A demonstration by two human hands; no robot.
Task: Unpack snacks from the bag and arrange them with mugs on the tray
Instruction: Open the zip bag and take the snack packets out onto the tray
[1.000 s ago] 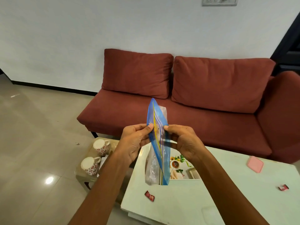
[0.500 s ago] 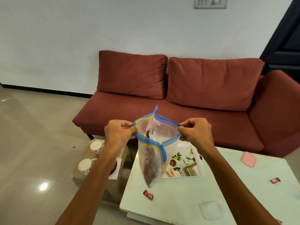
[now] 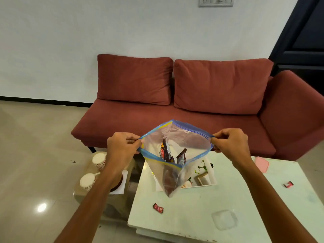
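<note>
hands: left and right pinched bag rim, mouth wide
snacks: upright inside, between hands, equally near

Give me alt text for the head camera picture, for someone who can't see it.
A person's left hand and right hand hold open a clear zip bag above a pale table, with wrapped snacks visible inside. A floral tray lies on the table behind the bag, two patterned mugs stand on a stool at left, and a red sofa sits beyond.
</note>
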